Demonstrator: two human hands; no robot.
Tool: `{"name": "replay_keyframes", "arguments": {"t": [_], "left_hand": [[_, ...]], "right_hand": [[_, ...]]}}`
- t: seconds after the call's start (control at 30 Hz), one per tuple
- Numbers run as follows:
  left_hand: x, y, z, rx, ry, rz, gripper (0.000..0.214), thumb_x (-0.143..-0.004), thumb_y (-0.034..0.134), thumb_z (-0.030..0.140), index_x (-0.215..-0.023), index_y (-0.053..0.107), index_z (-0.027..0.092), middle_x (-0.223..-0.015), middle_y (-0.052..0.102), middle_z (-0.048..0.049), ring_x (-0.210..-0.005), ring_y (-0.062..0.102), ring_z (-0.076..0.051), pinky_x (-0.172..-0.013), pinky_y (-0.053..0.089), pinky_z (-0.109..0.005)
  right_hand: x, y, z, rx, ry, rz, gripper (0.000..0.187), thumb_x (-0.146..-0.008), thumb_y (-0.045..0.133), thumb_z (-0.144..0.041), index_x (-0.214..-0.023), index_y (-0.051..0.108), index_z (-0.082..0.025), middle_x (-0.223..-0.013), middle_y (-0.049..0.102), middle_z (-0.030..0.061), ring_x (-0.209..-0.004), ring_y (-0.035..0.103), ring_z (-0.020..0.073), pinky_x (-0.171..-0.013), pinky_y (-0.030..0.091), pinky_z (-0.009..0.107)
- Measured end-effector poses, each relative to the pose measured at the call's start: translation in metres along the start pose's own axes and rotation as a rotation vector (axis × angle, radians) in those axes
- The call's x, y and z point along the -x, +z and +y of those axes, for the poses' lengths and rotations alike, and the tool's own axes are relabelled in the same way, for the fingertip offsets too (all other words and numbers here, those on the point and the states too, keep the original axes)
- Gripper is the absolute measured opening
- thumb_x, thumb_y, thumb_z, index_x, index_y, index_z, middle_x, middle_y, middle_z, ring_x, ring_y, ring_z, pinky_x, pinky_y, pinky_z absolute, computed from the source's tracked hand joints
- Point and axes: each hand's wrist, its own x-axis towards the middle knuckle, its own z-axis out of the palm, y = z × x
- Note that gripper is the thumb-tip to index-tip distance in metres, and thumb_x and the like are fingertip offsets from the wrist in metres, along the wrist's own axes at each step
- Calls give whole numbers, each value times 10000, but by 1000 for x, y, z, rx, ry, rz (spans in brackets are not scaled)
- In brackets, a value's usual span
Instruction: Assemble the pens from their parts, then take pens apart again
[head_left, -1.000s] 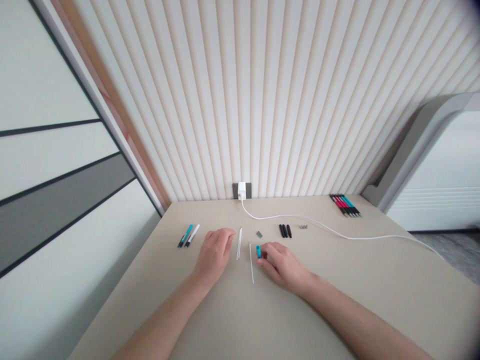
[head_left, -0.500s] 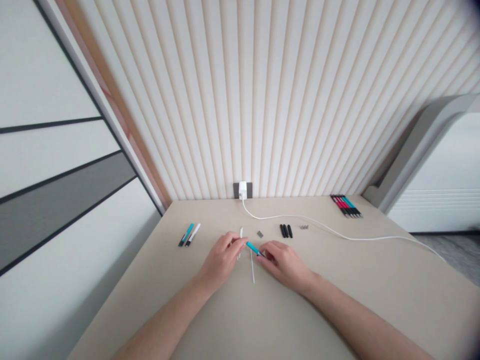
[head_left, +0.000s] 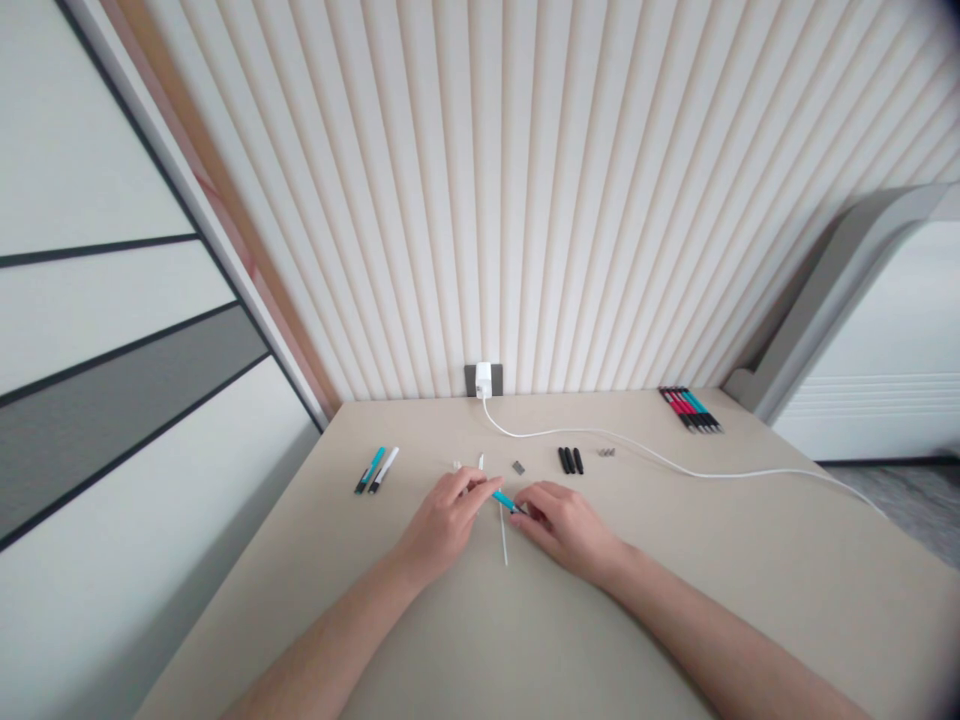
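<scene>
Two bare hands are meeting over the middle of the desk (head_left: pixel 750 610), and the head camera has it all: the left hand (head_left: pixel 442 525) and the right hand (head_left: pixel 566 530) are holding a teal pen barrel (head_left: pixel 507 501) between them, slanting across the gap! The grip is closed at both ends, with the left fingertips (head_left: pixel 480 487) pinched around the upper end and the right hand clamped on the lower, dark-tipped end, which is partly hidden by its fingers. Right under that barrel, a thin white rod (head_left: pixel 503 535) lies on the desk just beside the right hand, while a second white rod (head_left: pixel 481 463) pokes out past the left fingers, with tiny white pieces (head_left: pixel 456 465) close by. Toward the back edge we've got a small grey piece (head_left: pixel 518 467), three black pen parts (head_left: pixel 570 460) and little metal bits (head_left: pixel 607 452). Out to the left sit a teal pen (head_left: pixel 370 470) and a white pen (head_left: pixel 384 470), side by side. In the back right corner, a tight row of pink and teal pens (head_left: pixel 690 410)! A white charger (head_left: pixel 484 380) is plugged in at the back edge, and its white cable (head_left: pixel 675 462) sweeps off across the desk to the right.
</scene>
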Motion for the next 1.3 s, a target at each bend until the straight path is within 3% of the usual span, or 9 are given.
{"name": "replay_keyframes", "arguments": {"t": [0.13, 0.3, 0.4, 0.63, 0.73, 0.9, 0.97, 1.1, 1.3], "left_hand": [[1, 1, 1, 108, -8, 53, 438, -953, 401, 112, -1355, 479, 266, -1117, 606, -88, -1033, 580, -195, -925, 495, -367], [-1, 3, 6, 309, -176, 151, 324, -930, 519, 244, -1252, 534, 209, -969, 661, -55, -830, 614, -154, -816, 524, -313], [-3, 2, 12, 375, -237, 123, 248, -891, 585, 266, -1129, 602, 199, -905, 666, -37, -797, 602, -150, -784, 514, -292], [-6, -3, 24, 470, -161, 9, 128, -902, 556, 283, -894, 626, 177, -845, 643, -49, -798, 594, -162, -760, 497, -275], [-6, -3, 25, 453, -207, 44, 132, -920, 524, 272, -959, 614, 183, -924, 668, -63, -875, 618, -175, -826, 497, -293], [-3, -1, 17, 363, -306, 124, 164, -949, 462, 255, -1057, 568, 194, -1044, 686, -81, -996, 641, -190, -893, 487, -307], [-1, 0, 13, 271, -290, 140, 145, -949, 454, 250, -1029, 561, 195, -982, 689, -70, -943, 647, -189, -855, 490, -304], [0, 1, 7, 44, -219, 163, 112, -936, 466, 245, -977, 551, 185, -869, 643, -55, -855, 606, -196, -800, 475, -323], [-3, 4, -2, -83, -161, 41, 105, -927, 524, 218, -1002, 596, 207, -911, 637, -43, -879, 577, -195, -812, 452, -335]], "right_hand": [[1, 1, -1, -3, -8, 3, 156, -948, 518, -338, -895, 568, -200, -769, 608, 21, -690, 556, 152, -647, 434, 257], [1, 2, -1, -32, -48, 22, 159, -959, 501, -338, -901, 560, -202, -807, 625, 35, -721, 575, 160, -670, 442, 266], [1, 1, -2, -45, -76, 14, 163, -966, 489, -348, -947, 562, -202, -839, 635, 43, -754, 587, 163, -692, 447, 268], [1, 2, -5, -26, -129, -10, 202, -965, 485, -376, -929, 564, -193, -794, 618, 42, -737, 571, 169, -675, 442, 274], [0, 1, -5, -38, -148, -10, 211, -975, 467, -352, -1024, 586, -185, -860, 646, 63, -804, 587, 182, -734, 461, 300], [-2, 1, -1, 19, -250, -81, 297, -979, 444, -229, -1256, 553, -218, -1166, 647, 89, -1095, 557, 217, -951, 426, 383], [-1, 2, 1, 45, -278, -103, 293, -979, 440, -207, -1232, 585, -237, -1187, 641, 77, -1113, 551, 206, -963, 418, 379], [-1, 1, 3, 104, -279, -124, 208, -974, 481, -244, -1043, 677, -244, -1034, 675, 51, -998, 578, 180, -884, 425, 340], [-3, -2, 0, 224, -257, -165, 214, -978, 487, -270, -881, 667, -205, -923, 672, 35, -922, 558, 167, -821, 386, 313]]}}
